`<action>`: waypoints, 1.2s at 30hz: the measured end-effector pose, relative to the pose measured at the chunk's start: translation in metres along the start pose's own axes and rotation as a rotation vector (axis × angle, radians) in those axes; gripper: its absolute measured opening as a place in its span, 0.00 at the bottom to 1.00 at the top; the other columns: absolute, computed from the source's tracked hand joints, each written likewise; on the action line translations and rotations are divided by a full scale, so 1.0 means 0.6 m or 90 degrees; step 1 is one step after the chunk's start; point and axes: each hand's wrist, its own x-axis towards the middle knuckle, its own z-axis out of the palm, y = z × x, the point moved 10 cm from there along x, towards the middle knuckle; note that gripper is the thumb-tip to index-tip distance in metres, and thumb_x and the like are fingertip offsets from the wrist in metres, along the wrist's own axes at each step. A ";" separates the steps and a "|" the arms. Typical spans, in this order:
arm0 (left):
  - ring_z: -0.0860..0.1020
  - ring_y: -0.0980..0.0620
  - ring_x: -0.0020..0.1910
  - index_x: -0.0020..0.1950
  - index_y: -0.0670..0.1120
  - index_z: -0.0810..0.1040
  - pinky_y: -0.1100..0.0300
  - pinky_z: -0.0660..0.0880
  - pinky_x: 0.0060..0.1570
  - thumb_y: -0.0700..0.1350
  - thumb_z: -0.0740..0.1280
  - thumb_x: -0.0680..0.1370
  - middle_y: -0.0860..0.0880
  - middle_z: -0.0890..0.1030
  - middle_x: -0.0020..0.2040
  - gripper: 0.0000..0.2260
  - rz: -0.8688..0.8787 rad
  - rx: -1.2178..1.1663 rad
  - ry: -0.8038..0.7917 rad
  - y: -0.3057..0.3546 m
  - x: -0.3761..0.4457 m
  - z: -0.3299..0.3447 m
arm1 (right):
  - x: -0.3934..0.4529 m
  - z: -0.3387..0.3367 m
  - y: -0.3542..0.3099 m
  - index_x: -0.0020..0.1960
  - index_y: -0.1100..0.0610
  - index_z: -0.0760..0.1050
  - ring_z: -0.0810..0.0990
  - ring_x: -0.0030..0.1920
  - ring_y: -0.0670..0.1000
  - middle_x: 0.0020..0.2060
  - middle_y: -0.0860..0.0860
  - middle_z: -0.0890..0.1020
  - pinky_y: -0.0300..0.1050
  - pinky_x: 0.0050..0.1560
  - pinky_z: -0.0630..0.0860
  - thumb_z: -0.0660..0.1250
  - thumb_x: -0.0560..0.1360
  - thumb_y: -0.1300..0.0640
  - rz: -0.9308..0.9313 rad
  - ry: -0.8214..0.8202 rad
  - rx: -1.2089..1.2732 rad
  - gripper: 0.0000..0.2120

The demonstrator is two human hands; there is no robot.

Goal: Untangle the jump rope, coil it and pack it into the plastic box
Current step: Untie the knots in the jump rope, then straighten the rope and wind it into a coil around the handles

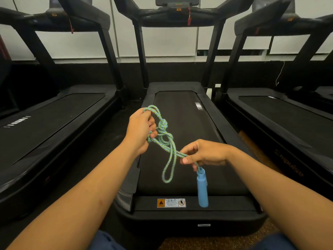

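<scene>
A: Entry, head view. The jump rope, a blue-green braid, was held in the air above the belt of the middle treadmill, between both hands.

B: Left hand?

A: Curled round several strands. One loop rode over the fingers at the hand's 12 o'clock; more strands passed under the thumb at its 4 o'clock. Fingers were clamped on rope.

B: And the knot?

A: Tight, and just beside the left hand at its 3 o'clock. Below it the strands crossed and ran toward 5 o'clock.

B: Right hand?

A: Thumb and forefinger were pinched together on two strands of the rope, the other fingers loosely curled. From the pinch a blue handle hung down at 6 o'clock, over the treadmill's rear edge, near the warning label.

B: Any slack?

A: One free loop dangled between the hands, at 8 o'clock from the right hand, blurred.

B: Surroundings?

A: One treadmill at 9 o'clock, another at 3 o'clock. Red safety clip hung from the middle console at 12 o'clock.
</scene>
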 end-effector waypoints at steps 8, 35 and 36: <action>0.59 0.55 0.23 0.37 0.47 0.66 0.64 0.57 0.21 0.35 0.55 0.80 0.51 0.62 0.28 0.13 -0.019 0.049 -0.035 -0.009 -0.016 0.041 | 0.020 0.044 -0.018 0.56 0.58 0.81 0.79 0.39 0.52 0.46 0.54 0.82 0.48 0.46 0.79 0.67 0.75 0.35 -0.001 0.047 -0.107 0.27; 0.63 0.52 0.24 0.45 0.42 0.73 0.59 0.67 0.27 0.36 0.59 0.82 0.49 0.62 0.28 0.07 -0.201 -0.216 0.107 -0.054 -0.023 0.020 | -0.027 0.021 -0.162 0.40 0.54 0.81 0.72 0.37 0.42 0.34 0.49 0.76 0.42 0.42 0.70 0.78 0.71 0.49 -0.297 0.335 -0.175 0.10; 0.64 0.52 0.23 0.45 0.43 0.73 0.59 0.69 0.29 0.37 0.59 0.82 0.49 0.63 0.27 0.07 -0.209 -0.225 0.109 -0.057 -0.025 0.022 | -0.024 0.023 -0.157 0.39 0.54 0.81 0.72 0.36 0.42 0.33 0.47 0.76 0.42 0.42 0.71 0.80 0.69 0.48 -0.284 0.347 -0.171 0.12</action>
